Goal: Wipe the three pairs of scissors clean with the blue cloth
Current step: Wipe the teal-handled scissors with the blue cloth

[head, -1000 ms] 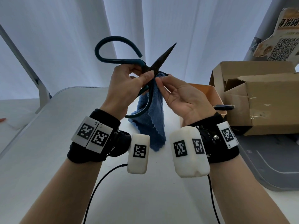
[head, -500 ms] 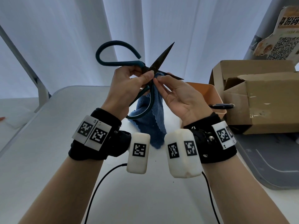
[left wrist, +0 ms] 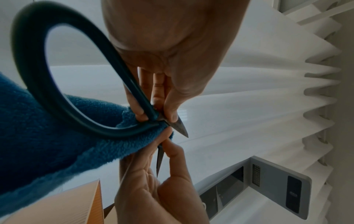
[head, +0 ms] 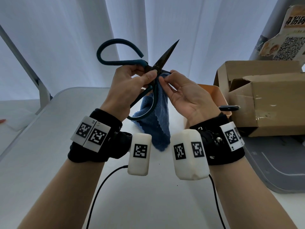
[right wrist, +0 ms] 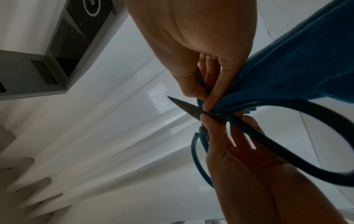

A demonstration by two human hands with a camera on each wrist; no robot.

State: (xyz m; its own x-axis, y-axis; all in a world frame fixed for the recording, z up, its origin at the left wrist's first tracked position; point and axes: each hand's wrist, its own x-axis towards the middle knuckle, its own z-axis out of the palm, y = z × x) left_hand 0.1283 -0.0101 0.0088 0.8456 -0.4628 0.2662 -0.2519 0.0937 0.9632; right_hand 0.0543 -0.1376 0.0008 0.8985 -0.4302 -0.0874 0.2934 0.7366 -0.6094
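Scissors [head: 149, 66] with big dark teal loop handles and dark, worn metal blades are held up in the air above the white worktop [head: 41, 146], between the two hands of the person. The left hand [head: 127, 86] grips them at the pivot, thumb on one side and fingers on the other; one loop handle rises to the upper left, the other hangs down below this hand. The blades stand apart: one points up and to the right, free, and the other goes toward the right hand [head: 186, 93]. This hand pinches the fluffy blue cloth [head: 158, 119] round that second blade, close to the pivot, with thumb and fingertips. From the left wrist view the bare tip of this blade [left wrist: 159, 159] shows beyond the pinching fingers. The rest of the cloth hangs loose under the hands and passes behind the lower loop handle.

On the worktop to the right stands an orange plastic bin [head: 217, 95], and a dark handle [head: 228, 107] sticks out over its edge. Just beside the bin is an open brown cardboard box [head: 267, 103]. White curtains [head: 66, 38] hang behind.
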